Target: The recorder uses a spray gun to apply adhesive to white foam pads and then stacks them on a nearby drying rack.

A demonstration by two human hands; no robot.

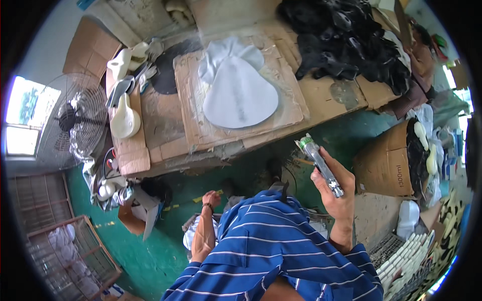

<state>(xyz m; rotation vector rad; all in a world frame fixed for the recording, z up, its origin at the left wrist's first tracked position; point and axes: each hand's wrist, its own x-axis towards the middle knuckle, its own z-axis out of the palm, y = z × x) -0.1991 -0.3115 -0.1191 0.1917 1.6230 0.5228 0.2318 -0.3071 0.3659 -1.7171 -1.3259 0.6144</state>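
My right hand is closed around a slim grey, partly clear tool with a green band near its far end; its exact kind is hard to make out. It is held in front of the workbench edge. Down by my side hangs my left hand, small in view, with its finger positions unclear. On the bench, a white pear-shaped flat piece lies on a stained cardboard sheet. Bunched pale cloth sits at its narrow end, and a grey smear runs down its middle.
A heap of shiny black pieces covers the bench's far right. Cream moulded shapes lie at its left end, beside a large fan. A cardboard box stands at right. Another person is at far right.
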